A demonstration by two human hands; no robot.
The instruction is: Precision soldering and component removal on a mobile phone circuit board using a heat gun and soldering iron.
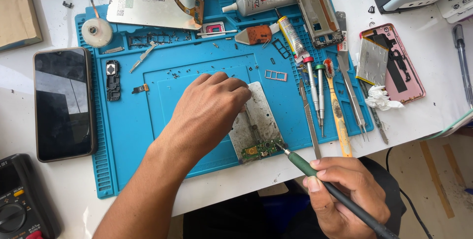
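The right hand (345, 189) is gripping a green-handled soldering iron (325, 182) in closed fingers, its tip touching the small green circuit board (256, 150) just up-left of that grip. The left hand (209, 108), fingers curled, is pressing down the metal plate (261, 125) beneath the board.

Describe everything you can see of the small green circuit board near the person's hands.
The circuit board is small, green and oblong, with tiny metal parts on top. It lies flat at the near end of a worn grey metal plate on the blue mat. The iron tip, held by the right hand, touches its right end. The left hand presses on the plate just behind it.
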